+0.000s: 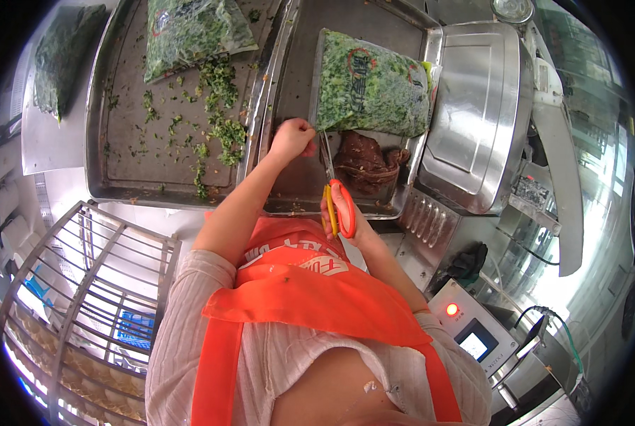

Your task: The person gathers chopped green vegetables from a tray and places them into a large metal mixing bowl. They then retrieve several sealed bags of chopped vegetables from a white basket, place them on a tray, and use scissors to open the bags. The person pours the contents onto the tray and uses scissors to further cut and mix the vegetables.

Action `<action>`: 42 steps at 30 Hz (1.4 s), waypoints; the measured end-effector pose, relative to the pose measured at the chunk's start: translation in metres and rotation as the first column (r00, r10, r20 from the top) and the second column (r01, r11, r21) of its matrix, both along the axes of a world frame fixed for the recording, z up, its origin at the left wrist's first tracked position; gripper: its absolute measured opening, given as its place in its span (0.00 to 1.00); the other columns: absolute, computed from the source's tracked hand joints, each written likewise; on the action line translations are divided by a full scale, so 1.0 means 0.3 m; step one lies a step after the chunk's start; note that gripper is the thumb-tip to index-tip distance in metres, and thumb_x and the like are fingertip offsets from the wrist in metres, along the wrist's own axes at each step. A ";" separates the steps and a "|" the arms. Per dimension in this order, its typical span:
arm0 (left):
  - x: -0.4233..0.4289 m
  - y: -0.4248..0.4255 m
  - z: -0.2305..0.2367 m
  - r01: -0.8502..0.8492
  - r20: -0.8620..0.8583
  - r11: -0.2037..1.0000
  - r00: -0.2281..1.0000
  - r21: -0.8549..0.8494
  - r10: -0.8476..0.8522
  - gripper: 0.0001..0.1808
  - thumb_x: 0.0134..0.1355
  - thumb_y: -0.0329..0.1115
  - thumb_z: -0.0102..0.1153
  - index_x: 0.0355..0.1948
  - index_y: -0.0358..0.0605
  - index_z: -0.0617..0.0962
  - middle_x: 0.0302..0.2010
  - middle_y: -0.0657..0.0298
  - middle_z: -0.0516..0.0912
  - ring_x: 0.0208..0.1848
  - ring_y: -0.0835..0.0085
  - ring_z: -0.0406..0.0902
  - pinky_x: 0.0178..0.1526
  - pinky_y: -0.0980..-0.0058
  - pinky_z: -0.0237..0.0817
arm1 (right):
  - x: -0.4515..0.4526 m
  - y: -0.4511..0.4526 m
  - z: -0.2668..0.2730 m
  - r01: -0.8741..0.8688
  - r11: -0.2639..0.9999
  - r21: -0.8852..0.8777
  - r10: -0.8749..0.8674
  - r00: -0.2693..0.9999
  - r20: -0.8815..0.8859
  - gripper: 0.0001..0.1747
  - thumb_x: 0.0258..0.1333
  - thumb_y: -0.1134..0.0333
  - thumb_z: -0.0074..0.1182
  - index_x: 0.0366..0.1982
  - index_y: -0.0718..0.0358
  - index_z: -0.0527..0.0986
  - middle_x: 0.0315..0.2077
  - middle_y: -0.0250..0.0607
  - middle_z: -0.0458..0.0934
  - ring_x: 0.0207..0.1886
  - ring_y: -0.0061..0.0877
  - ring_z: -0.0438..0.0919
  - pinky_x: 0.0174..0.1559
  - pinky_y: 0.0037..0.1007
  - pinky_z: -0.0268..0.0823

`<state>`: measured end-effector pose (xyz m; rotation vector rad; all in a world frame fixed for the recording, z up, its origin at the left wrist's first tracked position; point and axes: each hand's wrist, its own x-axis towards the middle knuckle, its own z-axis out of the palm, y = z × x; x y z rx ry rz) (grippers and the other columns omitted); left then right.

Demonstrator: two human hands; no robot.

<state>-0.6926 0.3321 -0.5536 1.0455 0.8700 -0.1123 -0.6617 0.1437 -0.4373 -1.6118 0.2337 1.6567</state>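
Observation:
A clear plastic bag of chopped green vegetables (373,88) lies in the right metal tray (291,186). My left hand (295,139) pinches the near left corner of this bag. In my right hand (344,207) is a pair of scissors (343,207) with red and yellow handles. The blades point away from me and reach the bag's edge beside my left fingers; whether they are spread is too small to tell. A crumpled brown cloth (364,162) lies just right of the blades, below the bag.
The left metal tray (126,181) holds loose chopped greens (227,136) and another bag of greens (198,37). A third bag (65,58) lies farther left. A steel lid (472,117) stands at right, a wire rack (88,277) at lower left, and a control box (472,325) at lower right.

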 end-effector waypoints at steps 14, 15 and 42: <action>0.016 -0.012 -0.006 -0.012 0.024 0.994 1.000 0.108 0.010 0.14 0.59 0.34 0.48 0.20 0.36 0.75 0.13 0.61 0.75 0.12 0.75 0.71 0.17 0.73 0.63 | -0.047 0.048 -0.119 -0.017 0.992 -0.123 0.062 0.925 0.374 0.33 0.53 0.34 0.50 0.24 0.61 0.66 0.15 0.31 0.65 0.10 0.21 0.68 0.11 0.23 0.59; 0.018 -0.012 -0.005 -0.008 0.014 0.994 1.000 0.109 0.007 0.14 0.59 0.34 0.47 0.20 0.36 0.75 0.13 0.61 0.75 0.12 0.75 0.71 0.17 0.73 0.63 | -0.052 0.047 -0.126 -0.035 0.993 -0.114 0.076 0.921 0.381 0.33 0.53 0.35 0.51 0.25 0.61 0.67 0.15 0.31 0.66 0.10 0.20 0.68 0.11 0.24 0.59; 0.048 0.015 -0.025 0.125 -0.032 0.975 0.992 0.185 -0.121 0.17 0.59 0.37 0.44 0.20 0.36 0.75 0.12 0.58 0.75 0.11 0.71 0.72 0.19 0.69 0.65 | -0.016 0.150 -0.210 0.209 0.975 0.080 -0.224 0.914 0.338 0.28 0.57 0.41 0.52 0.24 0.60 0.68 0.12 0.27 0.66 0.07 0.17 0.63 0.08 0.20 0.53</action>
